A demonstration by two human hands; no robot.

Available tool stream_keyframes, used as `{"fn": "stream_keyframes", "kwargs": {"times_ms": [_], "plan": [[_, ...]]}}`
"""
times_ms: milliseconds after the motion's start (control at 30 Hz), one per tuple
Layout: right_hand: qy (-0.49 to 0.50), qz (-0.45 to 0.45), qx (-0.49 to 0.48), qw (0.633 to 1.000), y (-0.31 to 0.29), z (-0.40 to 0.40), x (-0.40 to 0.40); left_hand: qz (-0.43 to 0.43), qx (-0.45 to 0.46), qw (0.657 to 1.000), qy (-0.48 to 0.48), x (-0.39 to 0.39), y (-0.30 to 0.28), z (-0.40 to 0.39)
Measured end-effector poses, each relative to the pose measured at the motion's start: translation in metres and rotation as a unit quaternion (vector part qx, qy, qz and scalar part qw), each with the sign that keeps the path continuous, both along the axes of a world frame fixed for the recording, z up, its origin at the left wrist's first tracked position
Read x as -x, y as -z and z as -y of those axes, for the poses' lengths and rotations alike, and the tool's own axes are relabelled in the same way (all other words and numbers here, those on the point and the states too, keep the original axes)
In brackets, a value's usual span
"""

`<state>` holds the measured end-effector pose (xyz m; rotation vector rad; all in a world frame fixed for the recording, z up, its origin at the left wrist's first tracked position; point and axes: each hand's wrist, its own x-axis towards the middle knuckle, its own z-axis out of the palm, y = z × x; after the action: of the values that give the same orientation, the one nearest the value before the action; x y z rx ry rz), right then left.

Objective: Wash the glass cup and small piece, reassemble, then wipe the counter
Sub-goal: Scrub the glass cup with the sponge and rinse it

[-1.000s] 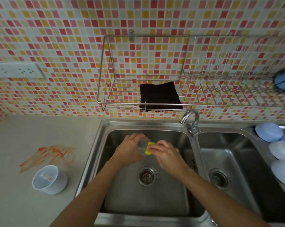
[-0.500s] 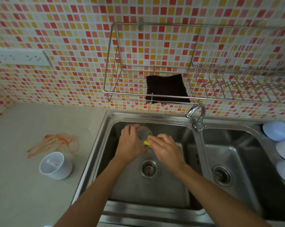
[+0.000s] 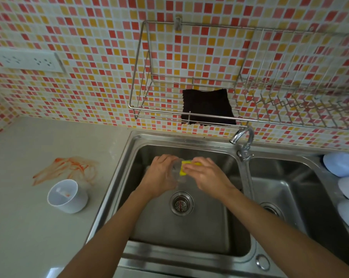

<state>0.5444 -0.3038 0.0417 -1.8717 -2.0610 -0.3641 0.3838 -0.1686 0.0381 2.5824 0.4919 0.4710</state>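
Over the left sink basin (image 3: 199,233), my left hand (image 3: 159,177) grips a clear glass cup (image 3: 177,169), mostly hidden between my hands. My right hand (image 3: 207,175) pinches a yellow sponge (image 3: 184,167) against the glass. A small white plastic cup piece (image 3: 66,196) stands on the counter (image 3: 29,227) to the left, with an orange smear inside. Behind it, an orange stain (image 3: 69,169) spreads over the counter. A dark cloth (image 3: 207,107) lies in the wire wall rack (image 3: 145,109).
The faucet (image 3: 242,137) stands between the two basins, with no water visibly running. The right basin (image 3: 286,189) has its own drain. Pale blue and white bowls (image 3: 340,163) lie upside down at the right edge. A wall socket (image 3: 27,61) is at upper left.
The camera has shifted slightly, so the scene sits lower and further right. My right hand has moved the sponge a little over the glass; my left hand keeps holding it.
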Motion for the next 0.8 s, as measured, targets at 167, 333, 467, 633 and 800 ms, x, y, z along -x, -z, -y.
{"fn": "stream_keyframes", "kwargs": {"times_ms": [167, 333, 467, 633, 800], "plan": [[0.044, -0.273, 0.038, 0.96, 0.014, 0.009, 0.039, -0.027, -0.029, 0.999, -0.007, 0.007, 0.0, -0.008], [-0.007, -0.077, 0.04, 0.996, 0.005, 0.005, 0.018, -0.017, -0.002, 1.0, 0.001, 0.012, -0.001, -0.003], [0.022, -0.005, 0.031, 0.999, -0.004, 0.003, 0.014, -0.005, 0.008, 1.0, 0.009, 0.009, -0.015, -0.003], [0.025, 0.014, 0.029, 0.999, 0.009, 0.007, 0.031, -0.061, 0.031, 0.998, 0.013, 0.012, -0.011, -0.014], [0.067, 0.027, -0.025, 0.997, 0.016, 0.004, 0.036, -0.084, 0.143, 0.986, -0.012, 0.011, -0.012, -0.01]]}}
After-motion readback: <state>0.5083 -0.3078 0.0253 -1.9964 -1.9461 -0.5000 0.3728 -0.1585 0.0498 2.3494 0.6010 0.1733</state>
